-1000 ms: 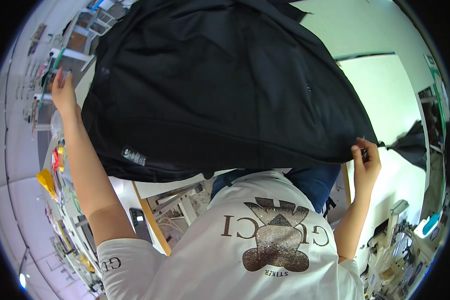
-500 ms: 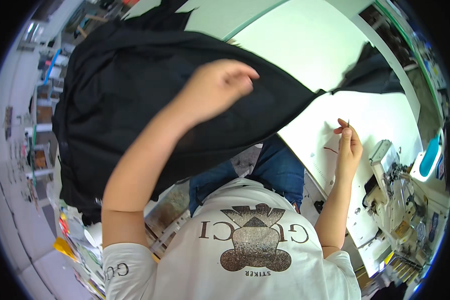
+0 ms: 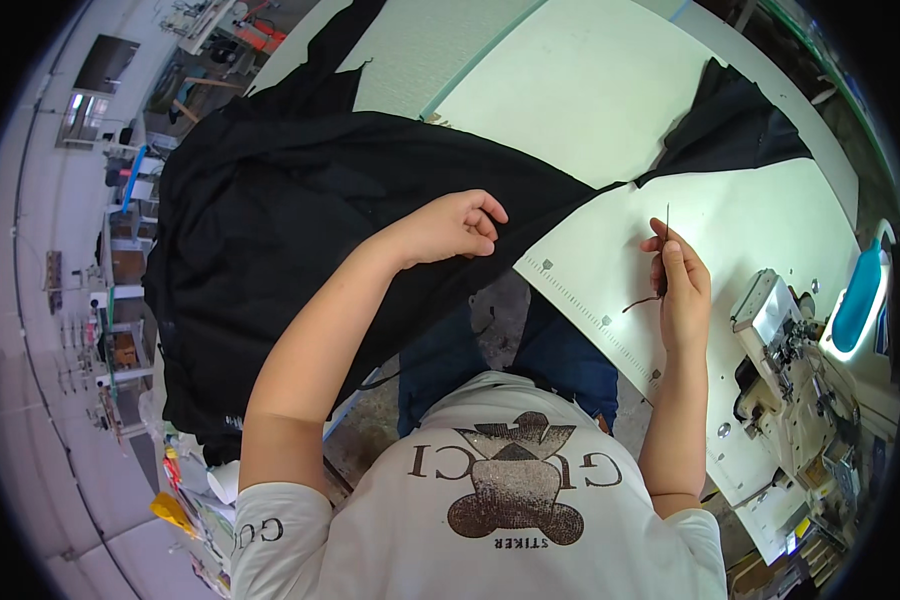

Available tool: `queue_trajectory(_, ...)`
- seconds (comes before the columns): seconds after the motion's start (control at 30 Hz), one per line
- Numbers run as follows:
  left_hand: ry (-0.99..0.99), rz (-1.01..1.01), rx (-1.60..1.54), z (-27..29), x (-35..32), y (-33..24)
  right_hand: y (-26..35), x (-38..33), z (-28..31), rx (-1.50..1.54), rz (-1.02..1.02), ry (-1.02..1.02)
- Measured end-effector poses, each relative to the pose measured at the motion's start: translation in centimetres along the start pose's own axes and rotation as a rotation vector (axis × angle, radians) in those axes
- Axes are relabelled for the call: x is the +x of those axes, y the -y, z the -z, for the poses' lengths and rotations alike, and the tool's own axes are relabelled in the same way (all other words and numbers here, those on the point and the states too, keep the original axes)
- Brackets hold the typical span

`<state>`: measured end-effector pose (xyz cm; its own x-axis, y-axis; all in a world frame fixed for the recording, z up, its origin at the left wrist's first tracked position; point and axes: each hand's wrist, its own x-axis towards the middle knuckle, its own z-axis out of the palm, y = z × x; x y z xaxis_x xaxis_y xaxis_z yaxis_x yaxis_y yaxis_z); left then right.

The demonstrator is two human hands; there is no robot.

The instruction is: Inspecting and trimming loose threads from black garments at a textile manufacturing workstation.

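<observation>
A large black cloth garment piece (image 3: 260, 240) spreads over the left side and narrows to a twisted neck at the right, beyond which a wider black cloth end (image 3: 735, 125) lies on the white table (image 3: 560, 100). My left hand (image 3: 450, 228) is over the cloth near its front edge, its fingers loosely bent and apart, with no object visible in them. Whether the fingertips touch the cloth is unclear. Above the table, my right hand (image 3: 684, 275) is closed on a thin pointed tool (image 3: 668, 222), whose tip points away from me. A dark cord (image 3: 640, 303) hangs beside this hand.
A sewing machine (image 3: 785, 355) stands on the right of the table, with a lit blue lamp (image 3: 856, 305) beyond it. Ruler markings run along the table's near edge. At lower left are a white cup (image 3: 225, 482) and a yellow object (image 3: 173, 514).
My left hand has come down and nearer, its fingers still bent. My right hand has shifted slightly left with the tool, which now shows more. The whole view has turned a little.
</observation>
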<state>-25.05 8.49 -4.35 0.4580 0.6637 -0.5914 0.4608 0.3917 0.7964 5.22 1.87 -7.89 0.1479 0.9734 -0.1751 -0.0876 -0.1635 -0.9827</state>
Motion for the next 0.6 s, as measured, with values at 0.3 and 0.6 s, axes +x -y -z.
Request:
queue_trajectory(0.3, 0.066, -0.043, 0.153, -0.4, 2.3, -1.4, 0.2, 1.1, -0.4, 0.296, -0.216, 0.126)
queue_trajectory(0.6, -0.309, -0.248, 0.508, -7.1, 14.7, -9.4, -0.1, 2.2, -0.3, 0.123, -0.331, 0.147)
